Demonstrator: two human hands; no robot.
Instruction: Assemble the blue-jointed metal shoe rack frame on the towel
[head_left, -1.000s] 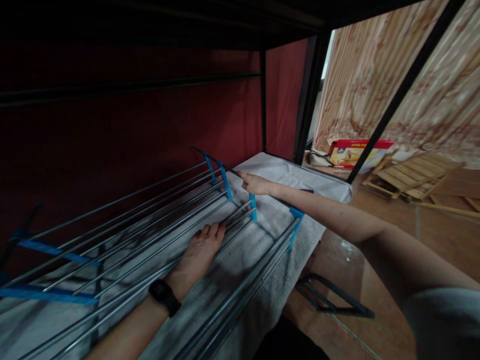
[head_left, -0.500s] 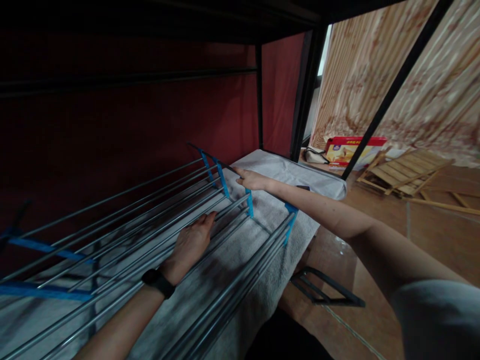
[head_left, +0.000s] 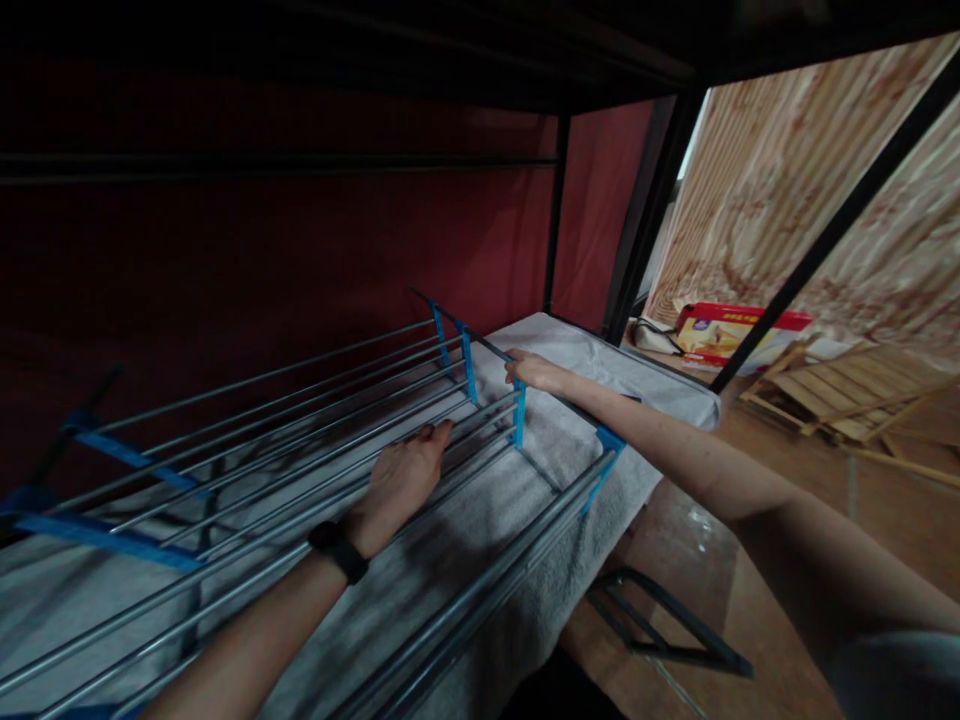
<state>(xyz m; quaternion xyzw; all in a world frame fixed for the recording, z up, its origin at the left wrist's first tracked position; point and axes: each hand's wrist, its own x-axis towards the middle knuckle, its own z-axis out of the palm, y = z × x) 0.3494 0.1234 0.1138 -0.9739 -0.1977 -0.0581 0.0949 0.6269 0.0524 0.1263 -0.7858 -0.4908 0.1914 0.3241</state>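
Rack [head_left: 520, 418] lay on pale cloth [head_left: 480, 530], far rods [head_left: 267, 376] spread, near rods bunched; work remaining unclear. Right hand [head_left: 534, 372] clasped end bar [head_left: 486, 342]; left hand [head_left: 406, 474] covered rods, grip indeterminate.

The right arm [head_left: 675, 440], bent slightly at the elbow, crosses above the bed's [head_left: 652, 385] near edge; its grip [head_left: 536, 372] is palm-down toward the far right corner, fingers folded under. The left forearm [head_left: 255, 635] slants up and inward to the wrist — the left grip [head_left: 409, 468] sits back uppermost, fingers curled, undersides hidden.
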